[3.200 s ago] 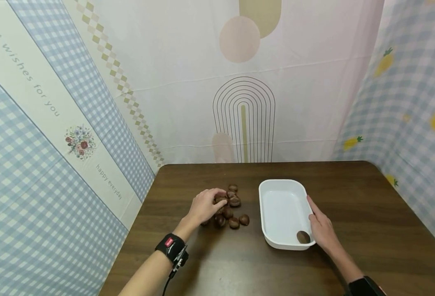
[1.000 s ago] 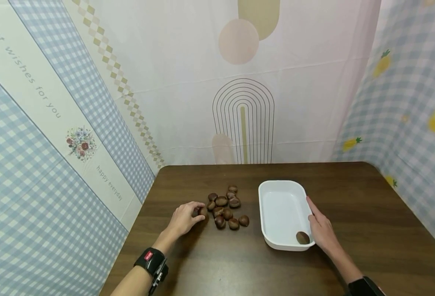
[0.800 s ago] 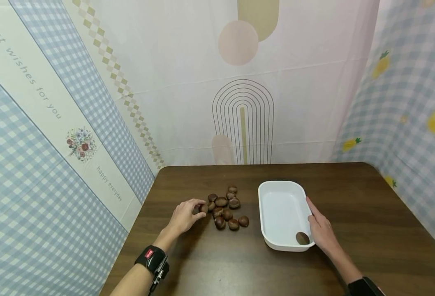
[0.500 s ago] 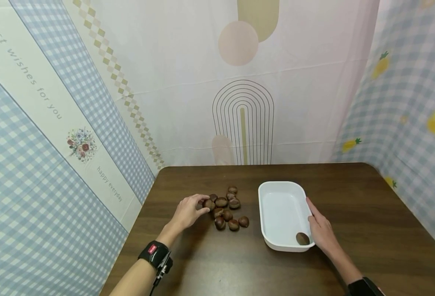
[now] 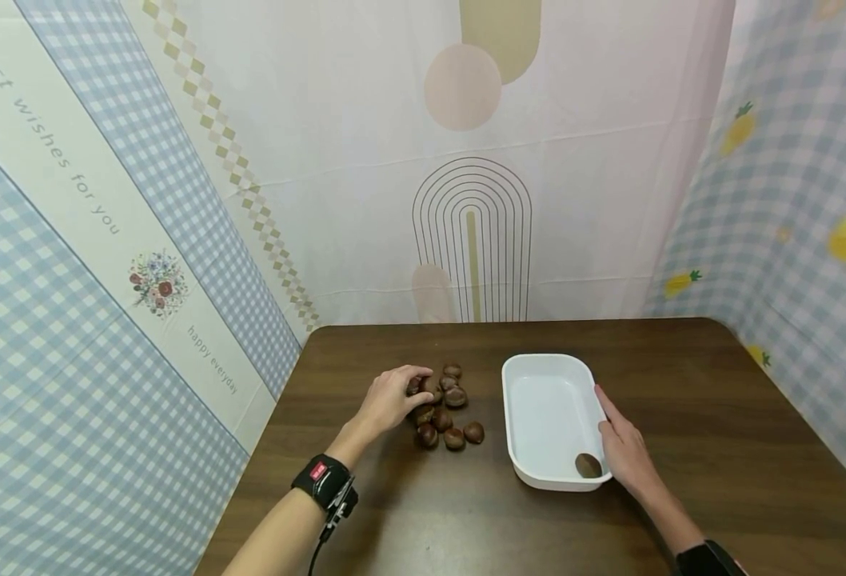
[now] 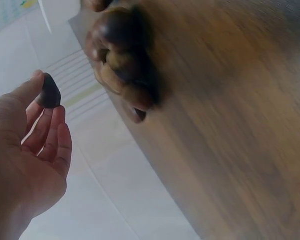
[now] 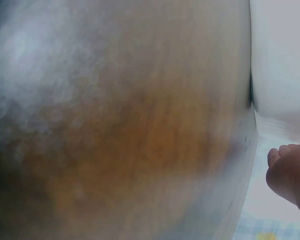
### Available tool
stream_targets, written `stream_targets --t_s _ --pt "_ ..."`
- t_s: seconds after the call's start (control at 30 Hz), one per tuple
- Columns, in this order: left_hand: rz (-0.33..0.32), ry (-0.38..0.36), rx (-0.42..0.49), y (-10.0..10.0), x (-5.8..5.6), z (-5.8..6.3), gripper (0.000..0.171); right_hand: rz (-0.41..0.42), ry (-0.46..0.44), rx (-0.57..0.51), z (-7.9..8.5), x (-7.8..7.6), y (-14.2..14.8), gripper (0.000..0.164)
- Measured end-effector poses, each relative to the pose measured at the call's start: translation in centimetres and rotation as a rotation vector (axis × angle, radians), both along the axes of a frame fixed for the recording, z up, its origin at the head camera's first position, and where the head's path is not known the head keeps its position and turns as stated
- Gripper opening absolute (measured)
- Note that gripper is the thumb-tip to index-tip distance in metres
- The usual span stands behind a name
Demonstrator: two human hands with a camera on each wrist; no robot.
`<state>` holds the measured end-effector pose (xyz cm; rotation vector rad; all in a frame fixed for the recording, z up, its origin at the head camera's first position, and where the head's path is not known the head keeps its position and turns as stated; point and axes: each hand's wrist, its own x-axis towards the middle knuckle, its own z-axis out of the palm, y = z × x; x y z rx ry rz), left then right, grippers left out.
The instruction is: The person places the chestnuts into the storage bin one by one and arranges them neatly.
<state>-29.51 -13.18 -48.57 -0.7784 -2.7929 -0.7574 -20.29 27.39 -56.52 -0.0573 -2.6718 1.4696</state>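
My left hand [image 5: 389,400] pinches a dark brown chestnut [image 6: 50,92] between thumb and fingertips; the left wrist view has it raised off the wood. In the head view this hand is over the left side of a loose group of chestnuts [image 5: 442,418] and hides part of it. On the right, my right hand [image 5: 626,448] grips the side wall of a white rectangular dish [image 5: 511,424]. A single chestnut [image 5: 588,465] lies in the dish's near right corner. The right wrist view catches only a piece of the hand and the dish's pale wall.
Everything stands on a dark brown wooden table [image 5: 437,520] with rounded far corners. A white printed cloth [image 5: 365,224] hangs behind it. Blue checked cloths hang at both sides. A black camera band [image 5: 325,484] with a cable sits on the left wrist.
My left hand has moved right and away from me, from the group's left edge to over it, carrying a chestnut. The right hand and dish have stayed in place.
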Motion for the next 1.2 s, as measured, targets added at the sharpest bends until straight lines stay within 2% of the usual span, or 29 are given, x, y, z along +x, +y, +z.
stream_targets --t_s 0.13,0.4,0.63,0.87,1.2 --pt "-0.015 -0.024 0.019 1.2 0.0 0.3 0.042 -0.001 0.009 0.003 0.0 0.0 0.0 0.059" --pt "-0.072 -0.02 0.03 3.8 0.0 0.7 0.041 -0.002 0.001 0.004 0.0 0.0 0.0 0.059" --pt "-0.099 -0.023 -0.01 6.3 0.0 0.8 0.044 -0.004 -0.021 -0.007 0.1 0.1 -0.1 0.059" --pt "-0.141 -0.022 -0.012 9.2 0.4 0.9 0.044 -0.007 -0.033 -0.012 0.1 0.1 -0.1 0.06" --pt "-0.159 -0.044 -0.047 13.4 0.9 0.7 0.044 -0.014 -0.031 -0.017 0.0 0.1 -0.2 0.06"
